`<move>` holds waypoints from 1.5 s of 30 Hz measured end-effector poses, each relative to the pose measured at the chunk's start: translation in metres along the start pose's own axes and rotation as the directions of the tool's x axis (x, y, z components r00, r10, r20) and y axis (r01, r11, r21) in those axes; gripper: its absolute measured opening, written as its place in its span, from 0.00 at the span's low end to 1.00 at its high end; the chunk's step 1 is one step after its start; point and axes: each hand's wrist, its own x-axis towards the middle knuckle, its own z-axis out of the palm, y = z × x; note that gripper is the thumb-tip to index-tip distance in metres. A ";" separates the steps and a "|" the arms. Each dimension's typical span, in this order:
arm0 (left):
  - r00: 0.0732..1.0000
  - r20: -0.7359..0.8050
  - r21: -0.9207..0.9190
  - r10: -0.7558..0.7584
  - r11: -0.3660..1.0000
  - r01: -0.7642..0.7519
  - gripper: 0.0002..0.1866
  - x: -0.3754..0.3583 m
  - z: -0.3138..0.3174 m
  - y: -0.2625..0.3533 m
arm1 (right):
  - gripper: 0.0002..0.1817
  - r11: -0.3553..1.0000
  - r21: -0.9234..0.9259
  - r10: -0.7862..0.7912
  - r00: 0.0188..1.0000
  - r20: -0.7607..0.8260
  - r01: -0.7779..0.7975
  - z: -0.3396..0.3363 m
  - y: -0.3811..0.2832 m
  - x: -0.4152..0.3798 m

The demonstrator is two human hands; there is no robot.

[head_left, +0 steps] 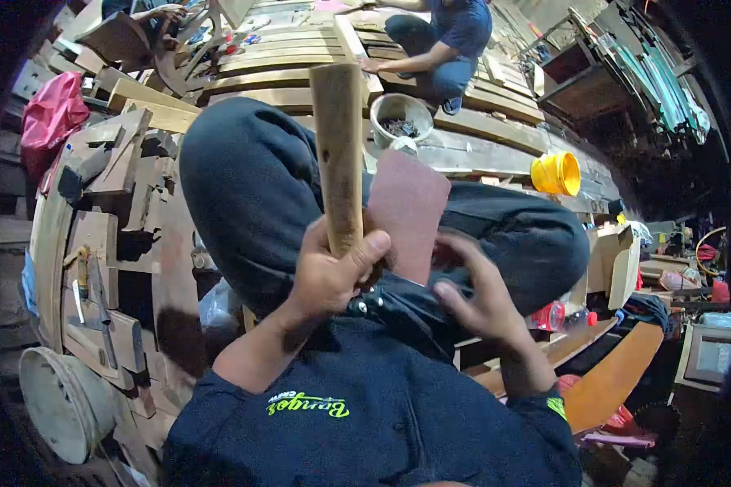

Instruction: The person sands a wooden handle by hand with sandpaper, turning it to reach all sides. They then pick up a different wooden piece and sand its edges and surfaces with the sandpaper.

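My left hand is wrapped round the lower end of a wooden piece, which stands up in front of my lap. A reddish piece of sandpaper hangs over my lap just right of the wood, its lower edge slightly curled. Beside the sandpaper's right edge is my right hand, thumb and forefinger apart, the fingers slightly blurred. My crossed legs in dark trousers lie behind both hands.
Ahead, another person crouches on wooden planks. A white bucket with dark bits and a yellow bucket stand beyond my legs. Wood offcuts and a knife lie at left, above a pale bucket.
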 end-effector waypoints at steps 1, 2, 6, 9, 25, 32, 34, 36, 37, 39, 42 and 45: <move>1.000 0.005 -0.023 -0.014 1.000 0.014 0.07 0.002 0.001 0.001 | 0.38 0.868 0.496 0.067 0.990 -0.128 0.005 0.014 0.003 0.010; 0.999 0.036 -0.065 -0.027 0.997 0.029 0.07 0.003 -0.002 -0.001 | 0.46 0.682 0.727 0.092 0.977 -0.191 0.078 0.029 0.014 0.020; 1.000 -0.011 0.086 0.008 0.996 -0.008 0.10 0.009 -0.002 -0.004 | 0.38 0.025 0.997 0.193 0.979 0.067 -0.073 0.067 0.007 0.042; 0.994 0.085 0.362 0.071 0.927 -0.097 0.14 0.012 -0.018 -0.013 | 0.23 -0.150 0.989 0.259 0.964 0.050 -0.011 0.079 0.006 0.061; 0.985 0.129 0.957 0.112 0.245 -0.153 0.09 -0.024 -0.037 -0.033 | 0.35 -0.092 0.964 0.380 0.903 -0.199 0.251 0.093 0.016 0.079; 0.991 0.042 0.979 0.130 0.193 -0.067 0.12 -0.025 -0.033 -0.029 | 0.35 -0.119 0.958 0.364 0.910 -0.201 0.259 0.097 0.015 0.081; 0.992 0.113 0.980 0.062 0.160 -0.121 0.12 -0.032 -0.034 -0.031 | 0.35 -0.091 0.968 0.394 0.901 -0.181 0.234 0.100 0.020 0.076; 0.982 0.103 0.978 0.158 0.166 -0.129 0.12 -0.016 -0.035 -0.029 | 0.35 -0.098 0.982 0.280 0.951 -0.130 0.163 0.118 0.012 0.076; 0.977 0.090 0.976 0.191 0.176 -0.125 0.12 -0.011 -0.033 -0.025 | 0.33 -0.115 0.978 0.259 0.956 -0.139 0.173 0.117 0.006 0.077; 0.982 0.079 0.971 0.171 0.209 -0.115 0.12 -0.015 -0.033 -0.024 | 0.33 0.008 0.965 0.272 0.928 -0.255 0.263 0.102 0.010 0.084; 0.990 0.110 0.988 0.091 0.094 -0.119 0.12 -0.026 -0.036 -0.030 | 0.35 0.044 0.942 0.334 0.884 -0.328 0.333 0.103 0.022 0.086; 0.964 0.120 0.977 0.236 0.142 -0.156 0.11 -0.012 -0.036 -0.025 | 0.37 0.125 0.959 0.182 0.944 -0.275 0.256 0.122 0.010 0.080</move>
